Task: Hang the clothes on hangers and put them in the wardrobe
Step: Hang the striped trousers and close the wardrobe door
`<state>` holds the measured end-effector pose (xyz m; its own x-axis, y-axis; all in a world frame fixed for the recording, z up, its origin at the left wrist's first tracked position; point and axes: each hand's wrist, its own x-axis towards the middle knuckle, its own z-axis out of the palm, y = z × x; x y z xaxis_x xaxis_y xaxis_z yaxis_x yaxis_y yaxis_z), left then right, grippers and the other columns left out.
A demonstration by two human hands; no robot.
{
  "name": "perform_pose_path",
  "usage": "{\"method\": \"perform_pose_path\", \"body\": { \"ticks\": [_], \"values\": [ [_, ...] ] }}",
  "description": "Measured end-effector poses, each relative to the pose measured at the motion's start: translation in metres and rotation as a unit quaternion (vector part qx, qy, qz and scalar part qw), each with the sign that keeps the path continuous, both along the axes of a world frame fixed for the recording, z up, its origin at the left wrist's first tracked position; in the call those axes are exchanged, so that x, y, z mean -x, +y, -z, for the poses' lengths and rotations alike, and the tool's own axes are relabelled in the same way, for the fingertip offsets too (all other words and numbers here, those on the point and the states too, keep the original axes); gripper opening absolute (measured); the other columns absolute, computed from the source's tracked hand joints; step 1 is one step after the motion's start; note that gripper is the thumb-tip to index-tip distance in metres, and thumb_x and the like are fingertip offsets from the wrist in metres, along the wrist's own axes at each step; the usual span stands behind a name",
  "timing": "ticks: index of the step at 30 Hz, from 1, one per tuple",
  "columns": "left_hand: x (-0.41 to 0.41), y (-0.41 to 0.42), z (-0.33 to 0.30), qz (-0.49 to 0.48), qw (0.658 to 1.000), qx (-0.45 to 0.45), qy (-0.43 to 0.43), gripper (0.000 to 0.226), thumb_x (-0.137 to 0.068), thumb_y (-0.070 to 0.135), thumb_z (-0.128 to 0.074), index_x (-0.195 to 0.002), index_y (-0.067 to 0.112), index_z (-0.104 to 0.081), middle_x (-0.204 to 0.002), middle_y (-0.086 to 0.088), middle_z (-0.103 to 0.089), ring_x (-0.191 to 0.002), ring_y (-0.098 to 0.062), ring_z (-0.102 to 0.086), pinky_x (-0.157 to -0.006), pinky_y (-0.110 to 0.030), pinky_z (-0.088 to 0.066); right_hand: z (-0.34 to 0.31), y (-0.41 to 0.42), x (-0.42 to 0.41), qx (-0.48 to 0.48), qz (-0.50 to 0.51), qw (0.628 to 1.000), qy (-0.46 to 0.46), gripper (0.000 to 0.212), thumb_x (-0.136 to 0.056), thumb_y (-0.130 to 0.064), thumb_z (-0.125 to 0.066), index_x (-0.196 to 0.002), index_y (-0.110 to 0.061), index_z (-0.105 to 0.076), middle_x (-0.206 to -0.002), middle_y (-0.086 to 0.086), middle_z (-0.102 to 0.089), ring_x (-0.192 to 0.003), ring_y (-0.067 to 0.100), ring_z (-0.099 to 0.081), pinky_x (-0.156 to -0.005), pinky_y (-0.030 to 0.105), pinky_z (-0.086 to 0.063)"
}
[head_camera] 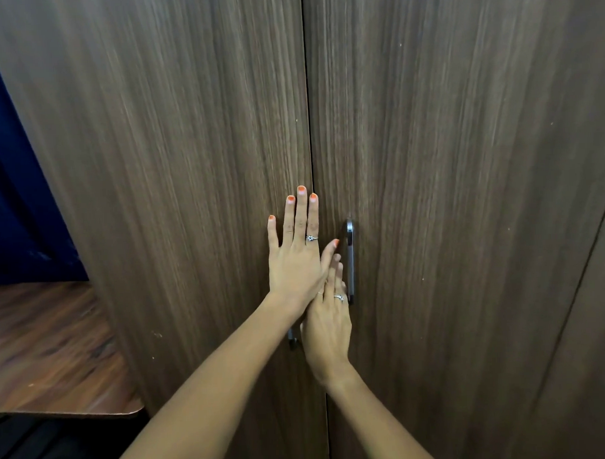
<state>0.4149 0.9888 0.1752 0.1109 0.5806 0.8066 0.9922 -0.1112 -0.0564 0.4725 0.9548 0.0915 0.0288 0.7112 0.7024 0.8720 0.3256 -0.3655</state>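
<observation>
At the seam between the closed wardrobe (pixel 464 189) doors, I see my left hand (pixel 297 260) pressed flat, released; my right hand (pixel 327 328), fingers straight, lies just left of the upright handle (pixel 350 262), nearer it. No clothes visible.

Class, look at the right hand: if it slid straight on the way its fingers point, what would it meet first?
The right hand points up along the wardrobe doors, so it would probably meet the left hand first, whose thumb already overlaps its fingertips. Depth is unclear.
</observation>
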Motion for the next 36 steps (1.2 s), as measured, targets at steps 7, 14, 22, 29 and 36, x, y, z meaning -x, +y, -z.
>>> {"method": "perform_pose_path", "body": {
  "ticks": [7, 14, 22, 29, 36],
  "values": [
    [0.007, 0.02, 0.006, 0.017, 0.999, -0.019, 0.027, 0.075, -0.098, 0.056, -0.026, -0.152, 0.013, 0.005, -0.161, -0.008, 0.006, -0.148, -0.023, 0.008, -0.12, -0.047, -0.002, 0.016, 0.022, 0.009, -0.001, 0.044, 0.999, -0.031, 0.089, -0.075, -0.003, -0.074, -0.147, 0.005, -0.023, -0.157, 0.024, -0.007, -0.147, 0.033, -0.006, -0.118, 0.04, -0.008],
    [0.004, 0.025, 0.007, 0.017, 0.999, -0.031, 0.032, 0.075, -0.098, 0.056, -0.023, -0.152, 0.012, 0.003, -0.161, -0.009, 0.003, -0.148, -0.024, 0.005, -0.12, -0.048, -0.004, 0.025, 0.035, 0.013, -0.029, 0.047, 0.998, -0.038, 0.09, -0.078, -0.011, -0.076, -0.147, 0.005, -0.022, -0.157, 0.026, -0.003, -0.147, 0.035, -0.001, -0.116, 0.045, -0.013],
    [0.006, 0.02, 0.005, -0.008, 0.999, 0.004, 0.033, 0.076, -0.098, 0.056, -0.024, -0.152, 0.012, 0.007, -0.16, -0.008, 0.01, -0.148, -0.023, 0.011, -0.12, -0.048, -0.002, 0.021, 0.032, 0.015, -0.015, 0.038, 0.999, -0.034, 0.096, -0.075, -0.022, -0.074, -0.146, 0.008, -0.018, -0.155, 0.028, -0.002, -0.147, 0.033, 0.012, -0.118, 0.047, -0.018],
    [0.003, -0.003, 0.0, -0.017, 0.996, 0.086, 0.016, 0.071, -0.099, 0.053, -0.014, -0.149, 0.016, 0.02, -0.156, -0.003, 0.026, -0.146, -0.019, 0.018, -0.12, -0.043, 0.0, 0.009, 0.015, 0.01, 0.08, 0.016, 0.995, -0.062, 0.107, -0.076, -0.03, -0.078, -0.151, 0.003, -0.008, -0.158, 0.025, 0.003, -0.147, 0.036, 0.003, -0.118, 0.042, -0.014],
    [-0.002, -0.046, -0.007, -0.01, 0.988, 0.148, -0.052, 0.067, -0.1, 0.052, -0.015, -0.151, 0.018, 0.014, -0.158, 0.002, 0.023, -0.146, -0.014, 0.018, -0.121, -0.043, 0.001, -0.017, -0.015, -0.008, 0.106, -0.095, 0.99, 0.005, 0.098, -0.093, -0.026, -0.059, -0.148, -0.005, 0.019, -0.155, 0.014, 0.026, -0.145, 0.024, 0.02, -0.12, 0.034, -0.001]
  ]
}}
